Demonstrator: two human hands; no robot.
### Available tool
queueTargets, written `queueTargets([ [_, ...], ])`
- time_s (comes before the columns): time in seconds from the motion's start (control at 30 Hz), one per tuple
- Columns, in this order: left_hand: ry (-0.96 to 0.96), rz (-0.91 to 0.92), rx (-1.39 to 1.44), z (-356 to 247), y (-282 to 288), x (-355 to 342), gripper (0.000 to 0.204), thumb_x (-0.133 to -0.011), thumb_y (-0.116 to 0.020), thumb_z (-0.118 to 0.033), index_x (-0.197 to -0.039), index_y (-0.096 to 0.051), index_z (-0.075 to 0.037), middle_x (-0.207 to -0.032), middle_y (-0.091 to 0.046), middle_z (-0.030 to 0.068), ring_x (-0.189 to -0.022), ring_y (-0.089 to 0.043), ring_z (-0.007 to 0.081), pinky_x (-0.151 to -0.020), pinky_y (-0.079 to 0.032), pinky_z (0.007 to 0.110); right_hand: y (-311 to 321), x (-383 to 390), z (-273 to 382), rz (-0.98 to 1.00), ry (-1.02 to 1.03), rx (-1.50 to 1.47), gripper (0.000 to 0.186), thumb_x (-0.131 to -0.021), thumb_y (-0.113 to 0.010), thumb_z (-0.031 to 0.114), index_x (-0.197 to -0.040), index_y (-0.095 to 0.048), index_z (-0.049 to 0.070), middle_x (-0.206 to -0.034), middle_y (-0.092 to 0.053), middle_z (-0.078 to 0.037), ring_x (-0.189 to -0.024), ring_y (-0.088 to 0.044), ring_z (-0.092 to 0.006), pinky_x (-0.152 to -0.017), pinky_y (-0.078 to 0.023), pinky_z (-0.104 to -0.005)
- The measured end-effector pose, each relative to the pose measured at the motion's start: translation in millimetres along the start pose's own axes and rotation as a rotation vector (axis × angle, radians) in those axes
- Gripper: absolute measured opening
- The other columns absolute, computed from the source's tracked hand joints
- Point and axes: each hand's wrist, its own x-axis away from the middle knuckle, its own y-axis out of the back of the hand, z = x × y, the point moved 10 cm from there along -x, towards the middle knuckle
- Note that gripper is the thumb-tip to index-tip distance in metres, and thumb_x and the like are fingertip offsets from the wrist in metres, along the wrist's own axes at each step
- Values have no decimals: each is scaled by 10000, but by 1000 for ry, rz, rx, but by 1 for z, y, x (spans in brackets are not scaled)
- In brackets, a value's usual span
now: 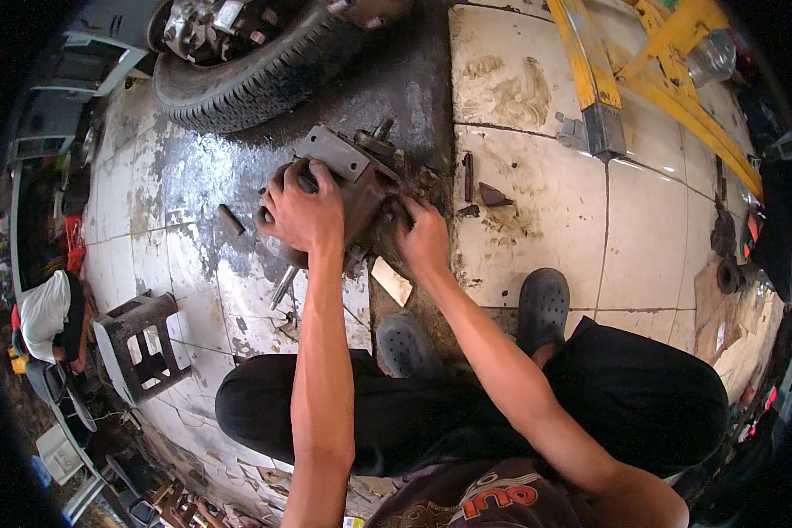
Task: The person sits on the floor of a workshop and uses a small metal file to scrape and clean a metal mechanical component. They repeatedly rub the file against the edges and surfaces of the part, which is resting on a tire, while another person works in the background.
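Observation:
A heavy, greasy brown metal assembly point(365, 198) sits on the floor in front of me, with a flat plate point(336, 151) with holes on its upper side. My left hand point(306, 207) is curled over its left side, fingers bent round a dark rounded part. On the right side, my right hand point(424, 236) has its fingers closed against the assembly's edge; its fingertips are partly hidden. A bright metal shaft point(282, 287) sticks out below the assembly, near my left forearm. Just under my right hand lies a pale block point(392, 282).
A large tyre point(238, 97) lies beyond the assembly. Yellow stand legs point(590, 62) rise at far right. Dark fragments point(495, 195) lie on the stained tiles, and a short rod point(231, 220) at left. A grey plastic stool point(141, 343) stands at left. My clogs point(544, 304) are close by.

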Motion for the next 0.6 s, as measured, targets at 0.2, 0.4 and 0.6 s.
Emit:
queueTargets([
  [0.2, 14, -28, -29, -1, 1, -1, 402, -920, -595, -498, -1108, -756, -182, -1251, -670, 46, -1251, -553, 261, -1083, -278, 551, -1, -6, 3, 8, 52, 54, 437, -780, -715, 86, -1216, -707, 97, -1230, -670, -209, -1165, -583, -429, -1007, -454, -530],
  [0.4, 14, -44, 3, -3, 4, -4, 364, -900, -620, -429, -1079, -761, -146, -1214, -676, 52, -1201, -574, 250, -1074, -278, 533, 1, -16, 12, -39, 117, 74, 364, -787, -696, 73, -1150, -719, 73, -1178, -685, -193, -1117, -601, -425, -1002, -454, -533],
  [0.6, -4, -77, 13, -4, 5, -2, 354, -892, -630, -420, -1073, -760, -146, -1220, -675, 50, -1201, -573, 253, -1072, -292, 522, 1, -23, 16, -95, 194, -6, 336, -801, -688, 66, -1135, -713, 48, -1114, -700, -208, -1073, -624, -443, -1051, -438, -523],
])
